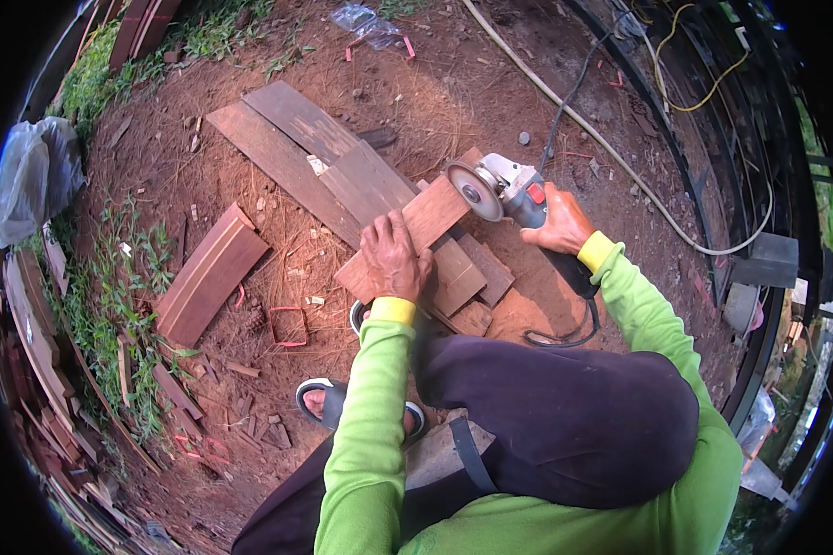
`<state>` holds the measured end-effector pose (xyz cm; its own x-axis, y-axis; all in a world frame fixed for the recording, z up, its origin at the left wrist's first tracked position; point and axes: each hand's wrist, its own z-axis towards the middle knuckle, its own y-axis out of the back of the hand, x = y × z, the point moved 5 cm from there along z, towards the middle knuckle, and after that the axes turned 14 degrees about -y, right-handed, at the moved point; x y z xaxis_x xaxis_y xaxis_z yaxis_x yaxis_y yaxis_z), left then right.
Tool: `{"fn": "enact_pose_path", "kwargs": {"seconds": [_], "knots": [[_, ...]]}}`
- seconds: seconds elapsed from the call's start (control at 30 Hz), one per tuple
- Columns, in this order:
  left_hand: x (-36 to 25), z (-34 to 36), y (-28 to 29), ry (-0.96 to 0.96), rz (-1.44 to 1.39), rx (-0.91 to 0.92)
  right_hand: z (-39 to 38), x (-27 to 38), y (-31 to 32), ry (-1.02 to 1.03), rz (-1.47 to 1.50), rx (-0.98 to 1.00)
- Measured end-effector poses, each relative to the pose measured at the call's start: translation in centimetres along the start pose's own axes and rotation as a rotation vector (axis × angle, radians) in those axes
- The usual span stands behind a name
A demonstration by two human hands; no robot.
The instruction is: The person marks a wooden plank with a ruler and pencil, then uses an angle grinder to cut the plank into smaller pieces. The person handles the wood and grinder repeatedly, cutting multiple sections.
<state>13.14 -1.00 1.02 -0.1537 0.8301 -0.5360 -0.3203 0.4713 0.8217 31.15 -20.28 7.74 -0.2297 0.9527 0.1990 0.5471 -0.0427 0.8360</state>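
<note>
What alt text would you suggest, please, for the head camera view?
A person's right hand holds an angle grinder, its disc at the end of a wooden board on which the left hand rests. Other boards lie on the reddish dirt.

left grip (395,254): back up, fingers bent | right grip (565,220): curled, thumb extended | arms (366,425): forward

the board (438,213) is reddish-brown, the grinder (520,190) silver and grey, the cuffs (598,252) yellow.
</note>
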Motion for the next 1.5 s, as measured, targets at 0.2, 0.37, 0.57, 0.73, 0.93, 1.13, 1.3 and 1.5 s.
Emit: {"fn": "enact_pose_path", "kwargs": {"seconds": [0.2, 0.37, 0.57, 0.73, 0.93, 1.13, 1.3, 1.5], "knots": [[0.17, -0.05, -0.11, 0.008, 0.005, -0.004, -0.63, 0.23, 0.24, -0.007, -0.033, -0.003], [0.03, 0.02, -0.08, 0.014, -0.001, 0.003, -0.40, 0.11, 0.08, -0.027, -0.035, 0.002], [0.21, -0.08, -0.20, 0.013, 0.004, -0.002, -0.12, 0.36, 0.02, -0.019, -0.026, 0.003], [0.15, -0.01, -0.08, 0.019, 0.007, 0.020, -0.14, 0.52, 0.13, -0.029, -0.033, 0.012], [0.12, 0.01, 0.00, 0.017, 0.014, 0.015, -0.17, 0.20, -0.02, -0.032, -0.040, 0.011], [0.08, 0.00, -0.04, 0.017, 0.019, 0.017, -0.10, 0.27, 0.00, -0.038, -0.033, 0.016], [0.19, -0.05, -0.16, 0.021, 0.014, 0.021, -0.04, 0.58, 0.06, -0.035, -0.040, 0.017], [0.19, -0.04, -0.16, 0.018, 0.014, 0.014, 0.13, 0.11, -0.09, -0.007, -0.035, 0.006]]}}
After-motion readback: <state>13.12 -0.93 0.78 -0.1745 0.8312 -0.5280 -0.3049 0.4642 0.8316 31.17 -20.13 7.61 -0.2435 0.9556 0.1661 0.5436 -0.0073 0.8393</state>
